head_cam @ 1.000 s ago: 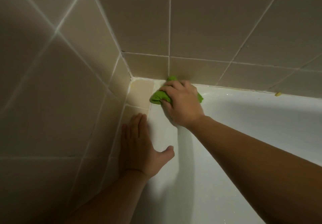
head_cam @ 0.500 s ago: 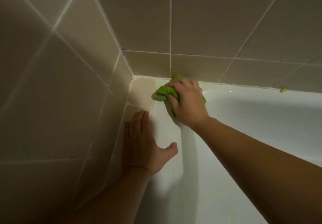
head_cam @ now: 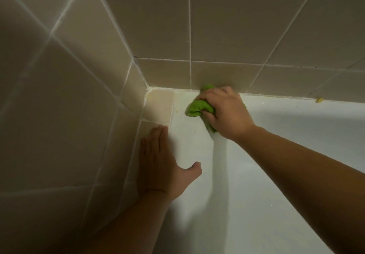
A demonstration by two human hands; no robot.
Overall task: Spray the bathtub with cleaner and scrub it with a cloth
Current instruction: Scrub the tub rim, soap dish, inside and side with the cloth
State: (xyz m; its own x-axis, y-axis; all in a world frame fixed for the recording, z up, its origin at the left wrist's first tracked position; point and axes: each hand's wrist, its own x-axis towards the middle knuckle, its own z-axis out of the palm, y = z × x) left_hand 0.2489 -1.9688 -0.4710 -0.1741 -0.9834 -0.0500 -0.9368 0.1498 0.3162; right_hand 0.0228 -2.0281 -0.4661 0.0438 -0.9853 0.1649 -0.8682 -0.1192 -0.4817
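Note:
A bunched green cloth [head_cam: 197, 108] lies on the white bathtub [head_cam: 296, 145] rim in the far corner, just under the tiled back wall. My right hand [head_cam: 227, 113] grips the cloth and presses it against the rim; most of the cloth is hidden under the fingers. My left hand [head_cam: 160, 160] rests flat, fingers straight and together, on the tub's left rim beside the wall tiles, thumb spread toward the basin. No spray bottle is in view.
Beige tiled walls [head_cam: 227, 26] meet in a corner at the upper left. A light tile ledge [head_cam: 160, 105] sits in that corner. A small yellow scrap [head_cam: 319, 100] lies on the far rim at the right. Droplets speckle the tub's inner surface.
My right hand has shifted the cloth slightly right and toward the back wall along the rim. My left hand has stayed flat in the same place.

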